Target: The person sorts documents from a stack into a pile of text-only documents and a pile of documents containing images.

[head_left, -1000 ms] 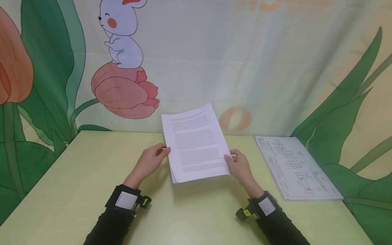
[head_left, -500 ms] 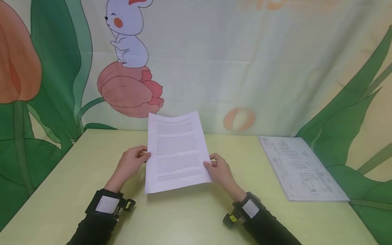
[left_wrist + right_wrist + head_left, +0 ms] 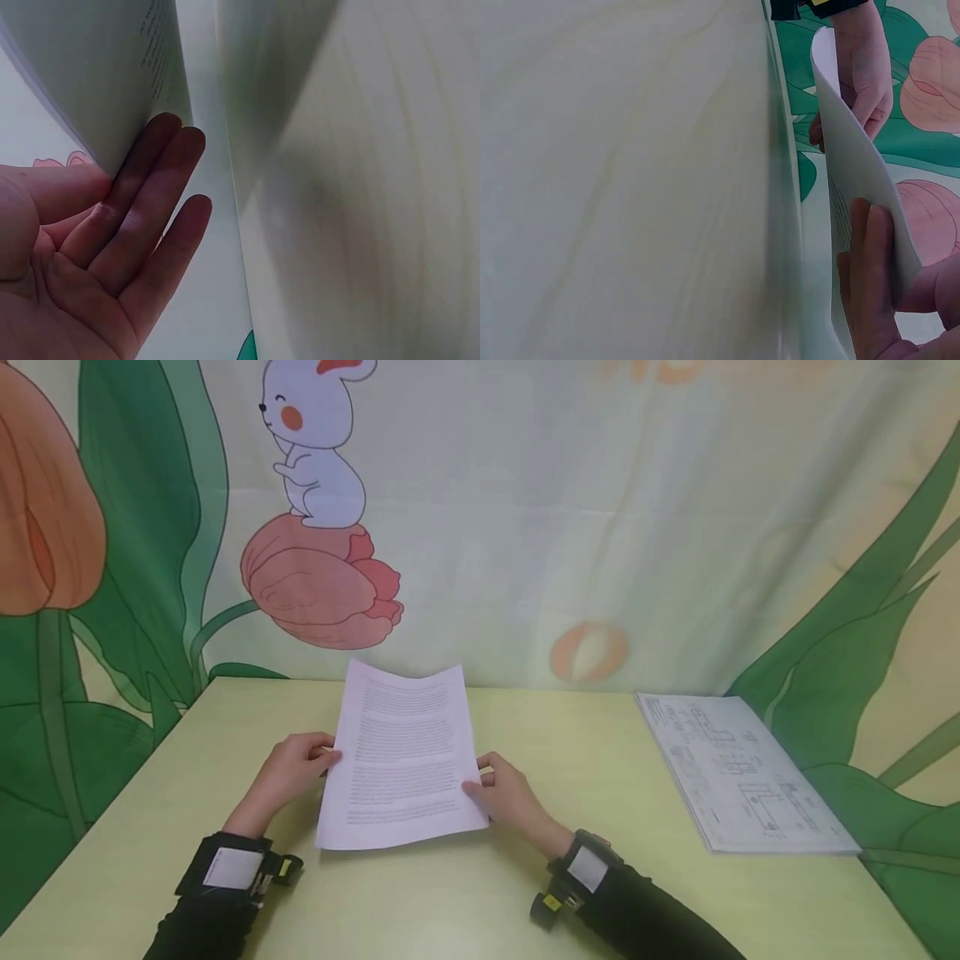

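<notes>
Several sheets of printed paper [image 3: 405,760] are held as a thin stack, tilted and slightly bowed, just above the table. My left hand [image 3: 296,768] pinches the stack's left edge, thumb on the printed face and fingers behind. On the opposite edge my right hand [image 3: 510,793] pinches it the same way, a little lower. In the left wrist view the left hand [image 3: 112,232] has its fingers extended behind the paper [image 3: 90,67]. The right wrist view shows the stack [image 3: 862,172] curving between both hands, with print on its underside too.
A second stack of paper [image 3: 742,777] with line drawings lies flat at the right side of the pale yellow table [image 3: 570,735]. Behind the table hangs a curtain [image 3: 487,527] printed with a rabbit, tulips and leaves.
Both hands have carried the paper stack to the left and lowered it towards the table, straightening its slant. The stack with drawings stays on the table.
</notes>
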`<action>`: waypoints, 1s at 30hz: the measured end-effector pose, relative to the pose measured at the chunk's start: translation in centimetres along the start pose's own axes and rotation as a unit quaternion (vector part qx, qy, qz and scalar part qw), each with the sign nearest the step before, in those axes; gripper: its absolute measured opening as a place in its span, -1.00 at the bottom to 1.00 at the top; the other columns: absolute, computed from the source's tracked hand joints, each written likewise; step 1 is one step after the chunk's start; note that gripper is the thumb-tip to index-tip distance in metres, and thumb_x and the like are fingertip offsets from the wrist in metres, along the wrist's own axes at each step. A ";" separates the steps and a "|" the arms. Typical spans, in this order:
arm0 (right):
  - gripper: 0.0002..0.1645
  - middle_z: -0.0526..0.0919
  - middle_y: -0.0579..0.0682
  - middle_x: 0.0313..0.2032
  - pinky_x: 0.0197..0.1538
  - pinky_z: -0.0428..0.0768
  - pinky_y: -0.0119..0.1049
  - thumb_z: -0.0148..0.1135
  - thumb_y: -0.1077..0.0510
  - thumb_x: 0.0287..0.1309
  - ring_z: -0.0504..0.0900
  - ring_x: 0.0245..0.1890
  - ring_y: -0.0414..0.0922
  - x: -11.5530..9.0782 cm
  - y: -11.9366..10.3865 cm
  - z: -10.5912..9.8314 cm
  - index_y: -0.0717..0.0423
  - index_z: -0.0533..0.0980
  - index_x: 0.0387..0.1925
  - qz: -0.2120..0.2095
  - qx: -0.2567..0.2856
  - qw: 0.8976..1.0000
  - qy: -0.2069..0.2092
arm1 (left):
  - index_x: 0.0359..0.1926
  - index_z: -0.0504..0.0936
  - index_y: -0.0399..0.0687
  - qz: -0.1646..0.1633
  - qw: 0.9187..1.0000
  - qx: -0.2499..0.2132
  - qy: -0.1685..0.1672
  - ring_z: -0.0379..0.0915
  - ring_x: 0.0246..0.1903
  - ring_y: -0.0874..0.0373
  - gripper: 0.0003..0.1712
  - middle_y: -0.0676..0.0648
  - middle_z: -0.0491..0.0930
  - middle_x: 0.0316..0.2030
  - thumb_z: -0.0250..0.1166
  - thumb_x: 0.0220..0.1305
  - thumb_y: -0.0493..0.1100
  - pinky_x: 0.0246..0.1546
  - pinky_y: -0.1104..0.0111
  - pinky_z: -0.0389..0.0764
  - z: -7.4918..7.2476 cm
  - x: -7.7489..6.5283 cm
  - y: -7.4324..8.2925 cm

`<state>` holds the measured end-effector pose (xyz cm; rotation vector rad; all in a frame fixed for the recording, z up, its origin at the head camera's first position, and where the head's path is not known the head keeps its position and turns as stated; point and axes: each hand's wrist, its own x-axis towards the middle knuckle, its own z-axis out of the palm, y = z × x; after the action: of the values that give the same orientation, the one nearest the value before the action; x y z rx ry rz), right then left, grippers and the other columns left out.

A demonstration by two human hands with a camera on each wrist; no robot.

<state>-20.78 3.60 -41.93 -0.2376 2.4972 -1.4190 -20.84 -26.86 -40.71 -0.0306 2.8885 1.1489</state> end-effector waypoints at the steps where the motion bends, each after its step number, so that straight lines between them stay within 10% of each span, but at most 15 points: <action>1: -0.67 0.69 0.14 -0.27 -0.47 0.60 -0.33 0.23 0.20 0.19 0.64 -0.45 -0.14 0.0 0.1 0.1 0.20 0.40 -0.04 0.003 -0.003 1.000 -0.008 | 0.06 0.53 -0.35 -0.003 1.000 0.001 -0.001 0.51 -0.38 0.03 -0.64 -0.25 0.65 -0.23 0.16 0.33 -0.21 -0.45 0.38 0.41 0.1 0.0 -0.2; 15: -0.52 0.66 0.05 -0.38 -0.48 0.64 -0.34 0.35 0.26 0.04 0.66 -0.53 -0.13 0.1 0.5 0.5 0.24 0.37 -0.02 0.018 -0.037 0.997 -0.071 | 0.24 0.36 -0.40 -0.037 0.998 0.040 -0.023 0.48 -0.34 0.04 -0.44 -0.31 0.61 -0.15 0.18 0.32 -0.15 -0.42 0.36 0.45 -0.3 0.0 -1.6; 30: -0.61 0.61 0.01 -0.59 -0.60 0.59 -0.34 0.36 0.18 0.04 0.63 -0.69 -0.14 0.1 0.0 0.4 0.24 0.40 -0.15 0.027 -0.065 0.994 -0.084 | 0.27 0.25 -0.50 -0.050 0.991 0.106 -0.069 0.36 0.11 -0.36 -0.32 -0.49 0.39 0.15 0.19 0.30 -0.12 0.04 -0.08 0.50 -0.1 -0.6 0.1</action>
<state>-20.75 3.22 -42.16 -0.2989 2.4415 -1.1658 -20.29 -26.86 -40.59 -0.0846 2.8323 0.7906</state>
